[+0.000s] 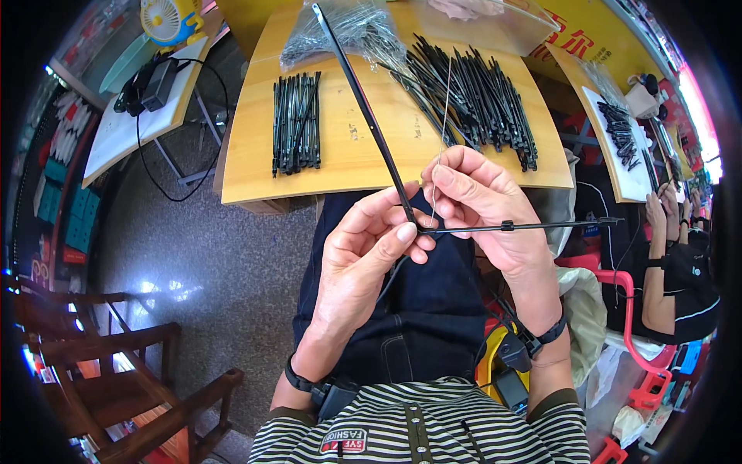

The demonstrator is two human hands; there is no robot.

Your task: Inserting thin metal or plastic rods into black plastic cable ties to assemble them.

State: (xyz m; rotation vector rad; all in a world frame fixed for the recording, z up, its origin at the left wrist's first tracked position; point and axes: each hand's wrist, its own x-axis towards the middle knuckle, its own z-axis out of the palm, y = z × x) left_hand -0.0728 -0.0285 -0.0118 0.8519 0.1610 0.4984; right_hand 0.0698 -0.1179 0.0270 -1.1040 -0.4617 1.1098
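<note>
My left hand (369,236) is closed around the joint of a black jointed rod that resembles an umbrella rib. One flat, channelled arm (363,108) of the rod rises up and left over the table; a thinner arm (553,225) with a small black collar stretches right. Thumb and forefinger of my right hand (483,197) pinch a thin silver wire (446,108), which stands nearly upright. Its lower end comes down close to the joint; whether it is hooked in there cannot be made out.
On the wooden table (255,116) lie a neat row (297,124) and a larger pile (483,100) of black rods, with a clear bag (344,35) of thin wires behind. A wooden chair (131,363) stands lower left. At right, another person's hands (661,209) are near a side table (591,100).
</note>
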